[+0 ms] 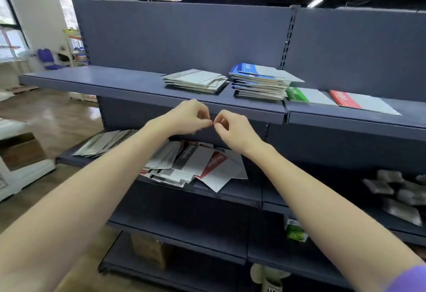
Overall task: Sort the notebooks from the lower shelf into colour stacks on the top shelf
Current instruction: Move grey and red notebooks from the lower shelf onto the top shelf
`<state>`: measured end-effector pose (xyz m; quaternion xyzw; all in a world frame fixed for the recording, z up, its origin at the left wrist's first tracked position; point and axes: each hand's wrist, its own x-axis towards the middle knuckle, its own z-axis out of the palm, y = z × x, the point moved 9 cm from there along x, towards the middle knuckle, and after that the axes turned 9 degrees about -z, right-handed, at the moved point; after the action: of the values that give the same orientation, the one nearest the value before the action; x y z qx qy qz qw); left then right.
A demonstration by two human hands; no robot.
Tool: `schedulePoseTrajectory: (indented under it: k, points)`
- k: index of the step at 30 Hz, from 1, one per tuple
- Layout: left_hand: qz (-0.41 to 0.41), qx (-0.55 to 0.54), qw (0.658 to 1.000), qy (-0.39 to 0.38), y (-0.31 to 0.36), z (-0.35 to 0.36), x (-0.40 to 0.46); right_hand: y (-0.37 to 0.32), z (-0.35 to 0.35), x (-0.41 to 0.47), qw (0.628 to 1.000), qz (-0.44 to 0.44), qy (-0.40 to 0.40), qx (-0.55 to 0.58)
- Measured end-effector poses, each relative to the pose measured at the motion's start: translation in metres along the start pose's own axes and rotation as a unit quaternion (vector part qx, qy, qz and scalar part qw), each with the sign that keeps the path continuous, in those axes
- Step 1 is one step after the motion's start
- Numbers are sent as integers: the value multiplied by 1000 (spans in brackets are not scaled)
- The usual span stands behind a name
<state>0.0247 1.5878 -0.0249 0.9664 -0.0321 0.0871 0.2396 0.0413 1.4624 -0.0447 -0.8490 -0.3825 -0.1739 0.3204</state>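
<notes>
On the top shelf [96, 77] lie a grey stack [196, 80], a taller blue stack [260, 82], a green notebook [306, 95] and a red notebook [359, 102]. The lower shelf [239, 191] holds a loose pile of mixed notebooks [196, 165], with black and red covers showing, and a leaning grey row [103, 143] further left. My left hand [187, 116] and my right hand [230, 128] hover in front of the top shelf's front edge, fingertips nearly meeting, fingers curled. Neither holds anything.
Silver packets [396, 195] lie on the lower shelf to the right. A green and white box [295, 230] sits on a shelf below, a cardboard box [149, 249] lower down. A white rack with a brown box [20, 151] stands at left.
</notes>
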Motion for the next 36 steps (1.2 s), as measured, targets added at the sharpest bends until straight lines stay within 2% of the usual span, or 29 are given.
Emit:
schedulePoseTrajectory:
  k: [3, 6, 12, 23, 26, 29, 31, 34, 36]
  points:
    - [-29, 43, 998, -29, -33, 47, -13, 24, 33, -35, 997, 50, -51, 0]
    - [-68, 38, 994, -75, -74, 90, -27, 55, 67, -65, 989, 113, -99, 1]
    - [-110, 49, 988, -100, -125, 138, -28, 88, 123, -95, 971, 184, -151, 7]
    - [-124, 81, 982, -121, -224, 144, 32, 121, 197, -47, 952, 264, -157, 0]
    - [-104, 106, 981, -128, -252, 140, 48, 126, 218, -26, 946, 286, -150, -17]
    - [-71, 98, 982, -145, -262, 141, 59, 142, 239, -16, 922, 349, -159, -47]
    - [-49, 77, 978, -190, -266, 152, 62, 153, 249, -17, 900, 402, -161, -52]
    - [-43, 59, 940, -334, -275, 185, 53, 166, 265, -15, 882, 446, -151, -27]
    - [-14, 101, 933, -345, -278, 196, 53, 170, 274, -15, 872, 474, -123, 8]
